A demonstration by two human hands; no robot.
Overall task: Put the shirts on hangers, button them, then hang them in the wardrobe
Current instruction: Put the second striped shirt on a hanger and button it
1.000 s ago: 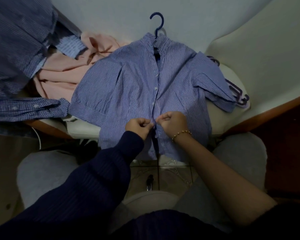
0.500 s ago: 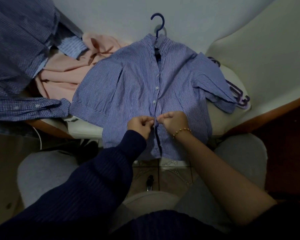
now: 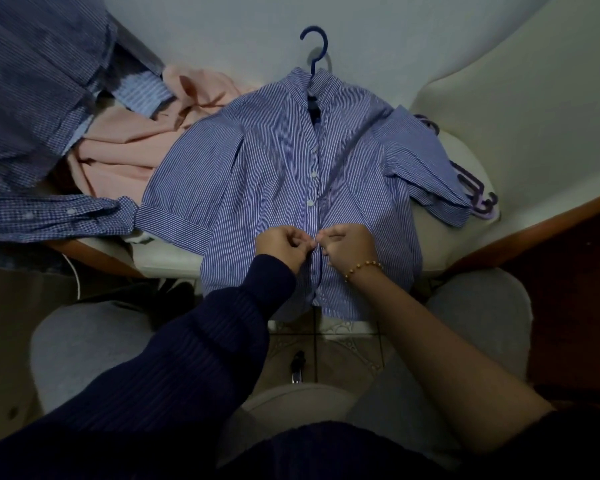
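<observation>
**Fourth button down, a little left to do**

My hands have crept up the placket since a second ago. Left hand point(image 3: 284, 242) and right hand point(image 3: 349, 244) pinch the striped shirt point(image 3: 257, 174) on its hanger point(image 3: 314, 46). Beyond my fingers point(image 3: 321, 237), three buttons closed; nearer, hem open past the worktop point(image 3: 167, 261) edge. Pink shirt point(image 3: 125, 147) waits leftward.

Our left hand point(image 3: 284, 245) and right hand point(image 3: 349, 245) now pinch the striped shirt point(image 3: 267, 174) placket slightly higher toward frame centre than a second ago

Striped shirt point(image 3: 257, 174) on blue hanger point(image 3: 315, 46), left hand point(image 3: 283, 244) and right hand point(image 3: 349, 244) pinching its placket, pink garment point(image 3: 125, 150) beside
</observation>
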